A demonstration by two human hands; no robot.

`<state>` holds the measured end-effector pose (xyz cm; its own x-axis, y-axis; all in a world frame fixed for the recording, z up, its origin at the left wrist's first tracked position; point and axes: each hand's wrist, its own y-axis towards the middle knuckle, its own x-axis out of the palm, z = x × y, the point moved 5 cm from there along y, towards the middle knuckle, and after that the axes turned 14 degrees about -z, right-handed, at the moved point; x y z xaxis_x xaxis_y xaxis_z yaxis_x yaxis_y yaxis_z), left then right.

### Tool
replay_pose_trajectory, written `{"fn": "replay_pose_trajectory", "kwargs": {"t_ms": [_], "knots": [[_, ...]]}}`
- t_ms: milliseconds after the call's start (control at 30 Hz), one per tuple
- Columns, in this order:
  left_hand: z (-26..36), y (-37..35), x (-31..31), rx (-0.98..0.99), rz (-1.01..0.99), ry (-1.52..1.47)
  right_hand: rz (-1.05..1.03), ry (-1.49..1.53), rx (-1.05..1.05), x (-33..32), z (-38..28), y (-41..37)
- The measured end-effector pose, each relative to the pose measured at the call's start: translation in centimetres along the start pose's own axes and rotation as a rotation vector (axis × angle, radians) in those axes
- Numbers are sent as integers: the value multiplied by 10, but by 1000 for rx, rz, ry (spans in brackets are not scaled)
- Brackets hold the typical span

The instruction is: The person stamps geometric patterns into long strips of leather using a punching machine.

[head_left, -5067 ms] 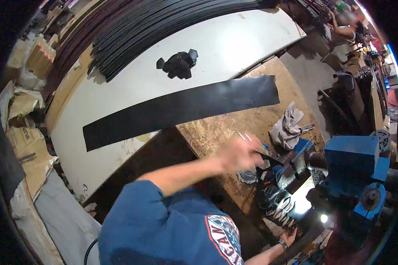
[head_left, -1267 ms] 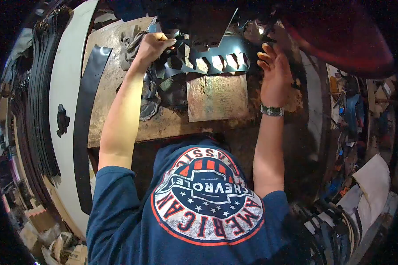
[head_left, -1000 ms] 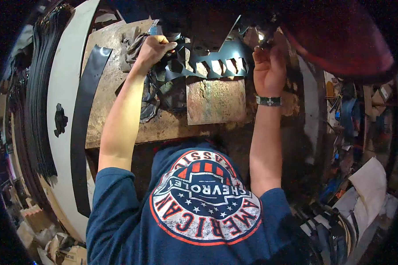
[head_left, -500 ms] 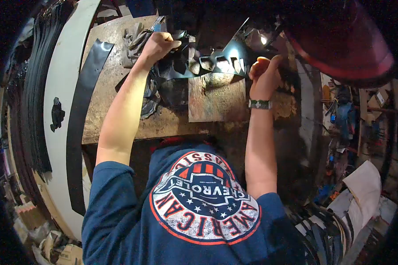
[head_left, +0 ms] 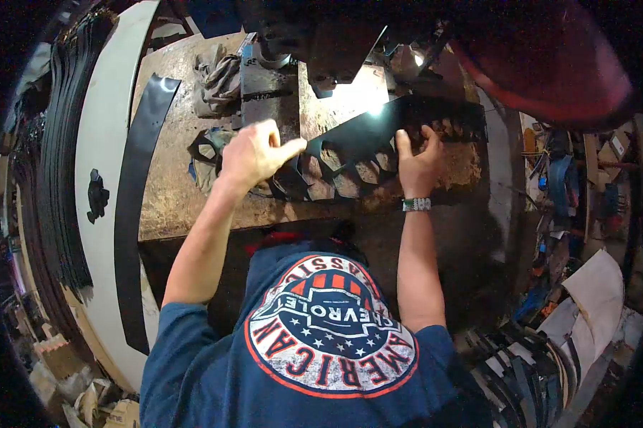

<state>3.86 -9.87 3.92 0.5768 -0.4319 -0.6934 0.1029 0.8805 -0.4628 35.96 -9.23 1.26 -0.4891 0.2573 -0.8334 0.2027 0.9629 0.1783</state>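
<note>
Black sheet strip [head_left: 368, 132], punched with a row of cut-outs along its lower edge, lies slanted across the rusty workbench [head_left: 168, 207], held at both ends. The left hand [head_left: 253, 153] is curled tight on the strip's punched end, thumb sticking out toward the right. The right hand [head_left: 417, 160] folds its fingers over the strip near the far end; how firmly it clamps is hard to judge, since the strip hides the palm side. A dark machine [head_left: 321, 43] hangs above the strip, cut off at the top edge. A grey rag [head_left: 218, 71] lies crumpled on the bench beside it. A blurred red shape [head_left: 542, 50] fills the upper right corner, too unclear to name. On the white board [head_left: 97, 128] to the left lies a long plain strip [head_left: 139, 178].
</note>
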Motion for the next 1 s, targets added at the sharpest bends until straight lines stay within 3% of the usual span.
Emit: {"fn": "replay_pose_trajectory", "kwargs": {"t_ms": [67,133,200,367,500,567,633,667,700,767,800,867,967,1000], "knots": [[13,22,-3,308,534,246,-79,130,99,9,7,-6],[13,65,8,471,591,222,-52,193,112,23,17,-8],[15,101,20,406,518,225,-100,259,135,23,20,-7],[14,125,8,336,562,199,-236,435,237,33,43,2],[12,111,-7,498,600,-147,-301,650,321,43,51,8],[-23,174,16,650,582,-484,-349,723,377,38,47,10],[-17,115,-14,440,505,-459,-413,898,392,20,10,7],[-22,86,-29,472,536,-539,-485,1123,352,42,23,14],[-37,55,-39,489,514,-683,-570,1177,470,26,-9,4],[-108,19,-52,256,511,-620,-668,1163,467,38,8,14],[-137,-24,-71,229,597,-672,-674,1132,548,61,55,33],[-237,-69,-97,105,788,-658,-639,1097,540,66,66,42],[-357,-140,-135,-267,971,-530,-735,1144,483,72,87,54],[-402,-154,-147,-271,1047,-477,-776,1147,453,75,85,56]]}}
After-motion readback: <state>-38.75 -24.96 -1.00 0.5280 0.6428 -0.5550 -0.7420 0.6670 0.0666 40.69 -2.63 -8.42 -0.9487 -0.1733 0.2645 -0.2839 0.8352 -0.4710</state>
